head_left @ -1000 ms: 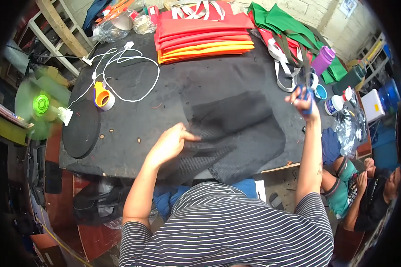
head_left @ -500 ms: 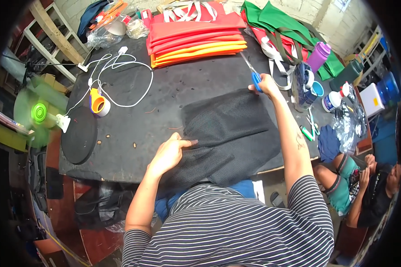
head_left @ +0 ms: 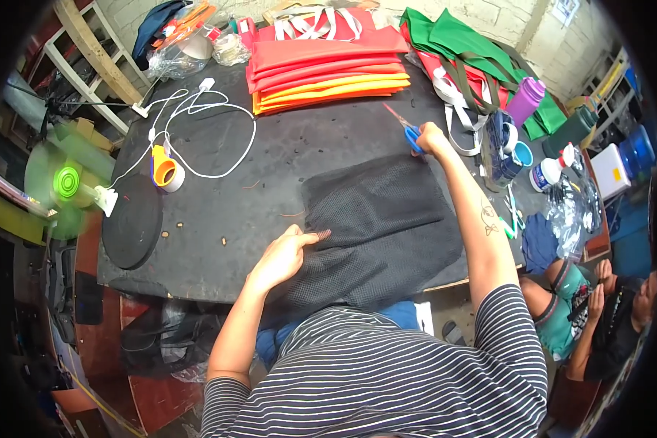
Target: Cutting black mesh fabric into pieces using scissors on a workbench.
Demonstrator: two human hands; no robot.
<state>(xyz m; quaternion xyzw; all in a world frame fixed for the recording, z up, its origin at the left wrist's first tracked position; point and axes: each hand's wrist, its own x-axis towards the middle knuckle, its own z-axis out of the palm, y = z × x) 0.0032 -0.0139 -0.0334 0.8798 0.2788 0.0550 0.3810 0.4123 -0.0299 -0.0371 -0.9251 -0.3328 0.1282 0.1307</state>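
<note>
A sheet of black mesh fabric [head_left: 376,208] lies folded over the near edge of the table, its lower part hanging toward my lap. My left hand [head_left: 285,255] grips the left edge of the mesh, and one fingertip shows dimly through the weave. Just beyond the far right corner of the fabric, my right hand [head_left: 432,140] is closed round the blue handles of a pair of scissors [head_left: 413,137]. Their blades point up and left, above the bare tabletop, apart from the mesh.
A stack of red and orange fabric bags [head_left: 328,69] stands at the back. Green bags [head_left: 467,44], a purple bottle [head_left: 525,101] and a blue cup [head_left: 522,153] are at right. Leftward lie a white cable [head_left: 215,175], a tape roll [head_left: 169,175] and a whirring fan [head_left: 67,182]. A person [head_left: 598,306] sits at right.
My right hand has tilted the scissors, so the blades swing leftward and lie flatter. My left hand keeps its hold on the mesh. The whole view has shifted slightly.
</note>
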